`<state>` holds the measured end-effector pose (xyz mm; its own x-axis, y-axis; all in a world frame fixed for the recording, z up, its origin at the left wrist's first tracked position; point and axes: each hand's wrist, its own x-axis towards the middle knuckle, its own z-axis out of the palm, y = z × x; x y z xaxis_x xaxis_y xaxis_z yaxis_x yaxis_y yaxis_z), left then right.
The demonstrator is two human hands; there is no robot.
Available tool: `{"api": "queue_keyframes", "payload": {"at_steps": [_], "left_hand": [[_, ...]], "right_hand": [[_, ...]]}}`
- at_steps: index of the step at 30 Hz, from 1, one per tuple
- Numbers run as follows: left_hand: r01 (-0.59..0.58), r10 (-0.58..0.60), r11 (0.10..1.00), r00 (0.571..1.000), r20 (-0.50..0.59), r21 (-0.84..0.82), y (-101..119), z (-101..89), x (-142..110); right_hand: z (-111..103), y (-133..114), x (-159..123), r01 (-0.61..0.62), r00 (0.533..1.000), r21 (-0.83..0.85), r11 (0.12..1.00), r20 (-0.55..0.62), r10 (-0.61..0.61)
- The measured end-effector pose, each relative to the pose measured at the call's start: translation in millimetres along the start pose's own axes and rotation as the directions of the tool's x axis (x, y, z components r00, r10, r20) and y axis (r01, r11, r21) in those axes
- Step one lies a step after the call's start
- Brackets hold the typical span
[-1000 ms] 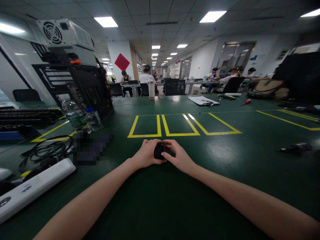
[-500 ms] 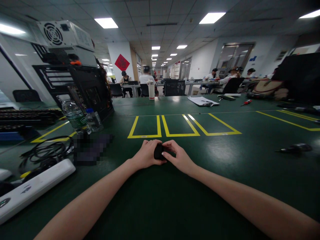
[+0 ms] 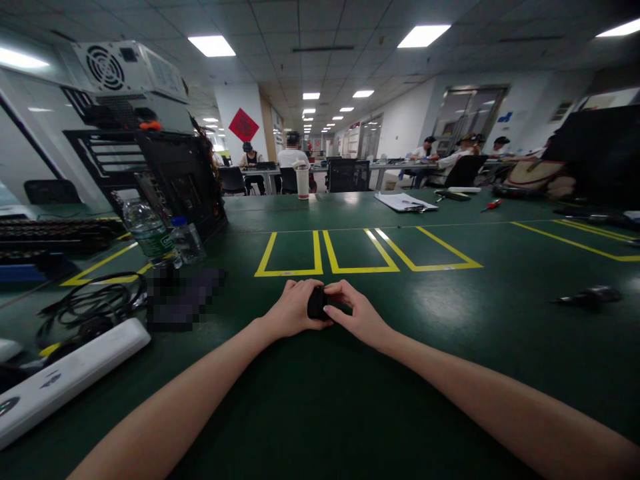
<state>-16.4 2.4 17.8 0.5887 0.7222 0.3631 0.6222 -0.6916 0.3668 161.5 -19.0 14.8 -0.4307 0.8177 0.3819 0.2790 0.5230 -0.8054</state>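
Both of my hands meet on the green table (image 3: 320, 413), just in front of three yellow taped rectangles (image 3: 365, 250). Between them sits a small black object (image 3: 317, 303) that I cannot identify. My left hand (image 3: 291, 309) curls round its left side with closed fingers. My right hand (image 3: 356, 312) pinches its right side, thumb below and fingers over the top. Most of the object is hidden by my fingers.
At left stand an open computer case (image 3: 170, 177) with a power supply (image 3: 127, 67) on top, two water bottles (image 3: 150, 233), tangled cables (image 3: 90, 303) and a white power strip (image 3: 65, 373). A dark tool (image 3: 590, 295) lies at right. A clipboard (image 3: 406, 201), a cup (image 3: 303, 181) and seated people are farther back.
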Motion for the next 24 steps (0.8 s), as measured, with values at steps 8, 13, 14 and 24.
{"api": "queue_keyframes", "payload": {"at_steps": [8, 13, 14, 24], "left_hand": [[-0.016, 0.015, 1.0, 1.0, -0.007, -0.012, 0.0, -0.1, 0.2], [-0.007, 0.007, 1.0, 1.0, -0.001, -0.003, 0.8, -1.6, -0.4], [-0.005, 0.005, 1.0, 1.0, 0.003, -0.001, 1.0, -1.9, -0.4], [-0.019, 0.019, 1.0, 1.0, -0.01, -0.003, -1.2, 0.8, 1.0]], "right_hand": [[0.5, 2.4, 1.2, -0.13, 0.991, 0.052, 0.99, 0.032, 0.128], [-1.0, -1.0, -0.5, -0.089, 0.993, 0.053, 0.995, 0.078, 0.084], [-1.0, -1.4, -0.8, -0.063, 0.996, 0.045, 0.997, 0.072, 0.059], [1.4, 3.2, 1.8, -0.043, 0.998, -0.022, 0.999, -0.037, 0.042]]}}
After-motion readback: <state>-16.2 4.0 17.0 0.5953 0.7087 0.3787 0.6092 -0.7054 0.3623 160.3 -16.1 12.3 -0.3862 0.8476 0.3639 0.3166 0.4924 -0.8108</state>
